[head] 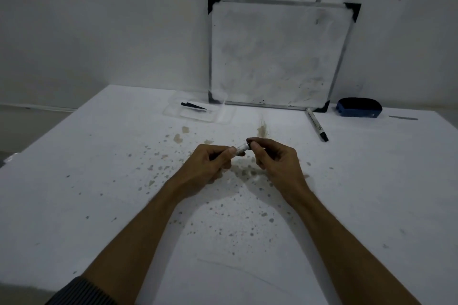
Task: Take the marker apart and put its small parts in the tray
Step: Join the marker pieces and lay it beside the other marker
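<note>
White tabletop (99, 180), brown-speckled, stretched wide from both hands to its left and right edges. The left hand (210, 163) curled round one short marker (241, 148), while the right hand (272, 158) pinched its dark end. Beyond the left hand sat one clear tray (224, 116) holding black parts (193, 106); beyond the right, a second marker (317, 125), one blue eraser (359, 107), one whiteboard (277, 52).

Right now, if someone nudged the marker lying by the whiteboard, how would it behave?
The marker looks round and slim, so it would probably roll on the flat table. It likely stays stiff and feels light.
</note>
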Motion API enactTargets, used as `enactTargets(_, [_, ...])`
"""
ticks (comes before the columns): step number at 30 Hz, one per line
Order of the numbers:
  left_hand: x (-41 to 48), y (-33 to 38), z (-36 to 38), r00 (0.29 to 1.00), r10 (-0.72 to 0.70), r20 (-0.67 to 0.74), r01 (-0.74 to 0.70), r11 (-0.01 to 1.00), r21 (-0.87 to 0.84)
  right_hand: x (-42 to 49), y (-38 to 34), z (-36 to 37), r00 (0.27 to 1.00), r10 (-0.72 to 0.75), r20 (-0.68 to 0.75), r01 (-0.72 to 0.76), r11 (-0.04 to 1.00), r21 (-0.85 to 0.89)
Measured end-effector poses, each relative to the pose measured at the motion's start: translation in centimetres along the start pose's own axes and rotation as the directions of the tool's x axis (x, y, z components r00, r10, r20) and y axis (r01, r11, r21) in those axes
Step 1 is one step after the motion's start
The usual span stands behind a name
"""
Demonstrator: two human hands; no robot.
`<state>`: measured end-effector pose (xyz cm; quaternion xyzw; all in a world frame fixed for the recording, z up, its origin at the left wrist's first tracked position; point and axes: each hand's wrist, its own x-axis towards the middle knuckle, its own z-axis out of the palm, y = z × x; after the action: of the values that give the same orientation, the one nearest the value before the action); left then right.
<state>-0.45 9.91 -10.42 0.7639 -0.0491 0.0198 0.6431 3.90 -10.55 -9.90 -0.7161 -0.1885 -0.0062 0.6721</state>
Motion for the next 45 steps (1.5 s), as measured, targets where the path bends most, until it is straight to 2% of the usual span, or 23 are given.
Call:
enactTargets(4, [0.0, -0.1, 0.1, 1.000, 0.006, -0.016, -0.006, 0.999, 0.036, 0.0, 0.7, 0.2, 1.000, -0.010, -0.002, 0.010, 0.994, -0.108])
enactTargets(8, [0.1, 1.0, 1.3, 0.999, -0.003, -0.043, 0.002, 1.000, -0.019, -0.3, -0.2, 0.7, 1.000, -0.011, -0.015, 0.008, 0.984, -0.177])
enactTargets(14, [0.9, 4.1, 2.6, 0.989, -0.024, -0.147, 0.009, 0.995, -0.099, -0.9, -1.9, -0.5, 0.985, 0.114, -0.133, -0.135, 0.978, -0.161])
enactTargets(18, [2.3, 5.7, 4.4, 0.993, -0.052, -0.103, 0.041, 0.993, -0.112, -2.5, -3.6, -1.6, 0.966, 0.201, -0.162, -0.210, 0.977, -0.038])
enactTargets(21, [3.1, 6.6, 7.1, 0.997, -0.050, -0.051, 0.045, 0.996, -0.082, -4.0, -4.1, -3.2, 0.963, 0.191, -0.188, -0.214, 0.970, -0.111])
enactTargets(26, [5.2, 7.0, 12.4, 0.993, -0.084, 0.086, 0.079, 0.995, 0.069, -5.6, -3.7, -7.7, 0.942, 0.153, -0.298, -0.249, 0.915, -0.318])
enactTargets(31, [8.1, 6.6, 16.3, 0.972, -0.096, 0.214, 0.052, 0.978, 0.200, -5.2, -2.5, -12.7, 0.914, 0.237, -0.329, -0.366, 0.832, -0.417])
enactTargets(33, [10.0, 5.5, 16.6, 0.995, -0.013, 0.098, -0.026, 0.921, 0.388, -4.3, -2.1, -14.6, 0.896, 0.260, -0.359, -0.402, 0.818, -0.411])
enactTargets(35, [12.0, 3.2, 15.8, 0.993, 0.120, -0.014, -0.086, 0.782, 0.617, -2.9, -1.7, -16.3, 0.879, 0.260, -0.399, -0.428, 0.799, -0.423])
enactTargets(37, [13.1, 0.9, 14.7, 0.990, 0.143, 0.001, -0.095, 0.651, 0.753, -0.9, -1.3, -17.8, 0.865, 0.254, -0.433, -0.451, 0.772, -0.448])
enactTargets(40, [13.6, -1.0, 14.1, 0.992, 0.112, 0.050, -0.105, 0.559, 0.822, 3.1, -0.3, -19.5, 0.852, 0.252, -0.460, -0.483, 0.719, -0.500])
enactTargets(45, [13.8, -1.4, 14.5, 0.990, 0.126, 0.058, -0.118, 0.541, 0.833, 8.4, 1.5, -20.1, 0.848, 0.304, -0.435, -0.511, 0.686, -0.518])
